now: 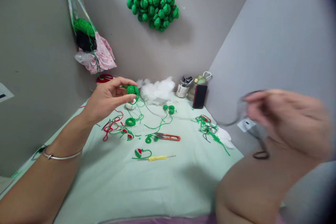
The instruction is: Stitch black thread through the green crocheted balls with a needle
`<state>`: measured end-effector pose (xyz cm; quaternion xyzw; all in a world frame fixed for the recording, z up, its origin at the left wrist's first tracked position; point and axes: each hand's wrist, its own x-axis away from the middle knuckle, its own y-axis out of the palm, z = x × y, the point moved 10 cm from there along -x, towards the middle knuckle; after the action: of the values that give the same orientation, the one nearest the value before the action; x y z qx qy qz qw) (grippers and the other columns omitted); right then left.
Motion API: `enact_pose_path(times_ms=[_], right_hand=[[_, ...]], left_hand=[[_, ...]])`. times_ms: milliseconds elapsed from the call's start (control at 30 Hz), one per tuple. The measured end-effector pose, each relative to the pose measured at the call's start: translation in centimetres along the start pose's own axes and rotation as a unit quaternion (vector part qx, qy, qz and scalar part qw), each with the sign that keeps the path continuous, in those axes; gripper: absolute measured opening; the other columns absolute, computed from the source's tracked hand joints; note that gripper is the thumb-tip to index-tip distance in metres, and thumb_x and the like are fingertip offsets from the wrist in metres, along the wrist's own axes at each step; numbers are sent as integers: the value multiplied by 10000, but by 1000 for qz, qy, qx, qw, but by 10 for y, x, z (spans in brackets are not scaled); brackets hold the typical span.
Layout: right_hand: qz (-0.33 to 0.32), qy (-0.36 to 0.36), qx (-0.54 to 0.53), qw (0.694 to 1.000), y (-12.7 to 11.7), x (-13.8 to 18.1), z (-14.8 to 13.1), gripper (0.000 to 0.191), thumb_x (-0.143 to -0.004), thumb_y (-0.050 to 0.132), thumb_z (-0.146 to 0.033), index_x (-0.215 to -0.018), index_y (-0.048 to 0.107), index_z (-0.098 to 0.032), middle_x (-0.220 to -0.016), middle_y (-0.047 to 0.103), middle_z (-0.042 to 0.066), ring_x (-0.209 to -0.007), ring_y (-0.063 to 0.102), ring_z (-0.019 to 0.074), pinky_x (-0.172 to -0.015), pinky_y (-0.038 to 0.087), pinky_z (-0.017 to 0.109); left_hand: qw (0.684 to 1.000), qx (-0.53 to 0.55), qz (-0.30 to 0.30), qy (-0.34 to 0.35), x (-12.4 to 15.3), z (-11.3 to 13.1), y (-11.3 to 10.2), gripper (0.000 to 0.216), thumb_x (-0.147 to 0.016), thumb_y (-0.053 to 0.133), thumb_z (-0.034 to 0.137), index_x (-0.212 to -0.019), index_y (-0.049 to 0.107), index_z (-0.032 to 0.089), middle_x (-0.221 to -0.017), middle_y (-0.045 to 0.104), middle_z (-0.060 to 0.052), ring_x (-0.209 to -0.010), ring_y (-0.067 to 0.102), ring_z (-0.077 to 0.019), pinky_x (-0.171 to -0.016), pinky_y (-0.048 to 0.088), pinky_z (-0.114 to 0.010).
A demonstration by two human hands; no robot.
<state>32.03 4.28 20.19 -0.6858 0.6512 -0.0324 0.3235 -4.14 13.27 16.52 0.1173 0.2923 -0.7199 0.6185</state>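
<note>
My left hand [109, 98] is raised over the table, its thumb and fingertips pinched on a small green crocheted ball [132, 89]. Green yarn trails from the ball down to the table. My right hand [283, 120] is lifted at the right and smeared by motion. Its fingers look curled, and a thin thread [231, 123] seems to run from them toward the left. A silver bangle [61, 156] sits on my left wrist.
On the pale green cloth [110, 178] lie orange thread snips [168, 136], a yellow crochet hook [156, 158], small green and red crochet pieces [138, 153], yarn scraps [210, 129], white stuffing [157, 90], a pen cup [183, 87], a phone [200, 96]. Green balls [153, 1] hang above.
</note>
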Motion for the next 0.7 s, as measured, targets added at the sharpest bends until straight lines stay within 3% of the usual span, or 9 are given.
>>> enact_pose_path(times_ms=[67,133,200,233,333,433,500,567,700], right_hand=[[66,-1,156,986,-1,-15,-2,335,-950,565,-531,-944,766,-262,-587,560,34,-564,482,184,-572,367,358],[126,4,286,950,2,-29,-6,334,-950,580,-466,-857,764,-203,-621,582,45,-612,515,178,-617,386,341],[182,-15,302,936,12,-37,-16,309,-967,558,-398,-878,763,-185,-712,630,65,-679,556,184,-639,402,325],[181,-29,264,947,24,-40,-21,299,-979,541,-378,-933,764,-183,-747,649,67,-703,574,183,-647,413,317],[36,-49,52,997,94,-50,-29,346,-1009,499,-407,-1041,747,-168,-779,683,58,-660,582,145,-640,449,290],[-127,-23,-93,987,166,-49,-33,382,-1013,490,-434,-1030,739,-145,-848,712,61,-568,527,90,-594,443,260],[-213,2,-162,964,197,-46,-30,409,-1014,481,-462,-1062,727,-138,-809,703,46,-549,513,79,-556,416,241],[-253,7,-207,945,205,-43,-29,413,-1007,497,-480,-1051,725,-138,-663,621,-5,-532,472,76,-541,386,230],[-229,-27,-237,944,181,-42,-33,318,-980,581,-433,-1011,733,-156,-519,349,-88,-487,262,67,-496,244,237]], left_hand=[[999,24,-22,-5,2,2,9,303,-802,795,256,-1094,723,214,-784,685,-16,-701,682,-142,-604,554,-221],[998,46,-33,-9,5,5,17,299,-808,793,253,-1098,727,221,-805,692,-21,-708,684,-142,-623,563,-229],[997,67,-43,-14,7,6,24,301,-812,794,250,-1104,729,227,-831,700,-28,-714,680,-142,-642,569,-239],[996,78,-48,-16,9,6,28,301,-812,795,246,-1106,729,229,-835,700,-30,-714,675,-141,-642,567,-241],[991,112,-65,-21,11,7,37,313,-810,800,226,-1114,727,234,-827,690,-28,-697,653,-134,-612,550,-232],[988,141,-63,-19,11,9,39,315,-795,816,222,-1096,728,243,-801,663,-11,-639,623,-113,-579,535,-218],[989,140,-49,-20,10,9,35,312,-783,827,236,-1079,730,253,-730,618,15,-542,565,-88,-490,487,-198],[992,115,-34,-29,10,8,30,311,-776,835,258,-1069,731,266,-642,552,43,-426,440,-56,-364,354,-180],[998,44,-14,-38,11,8,22,299,-766,840,274,-1046,737,283,-521,434,77,-366,262,-41,-321,176,-203]])
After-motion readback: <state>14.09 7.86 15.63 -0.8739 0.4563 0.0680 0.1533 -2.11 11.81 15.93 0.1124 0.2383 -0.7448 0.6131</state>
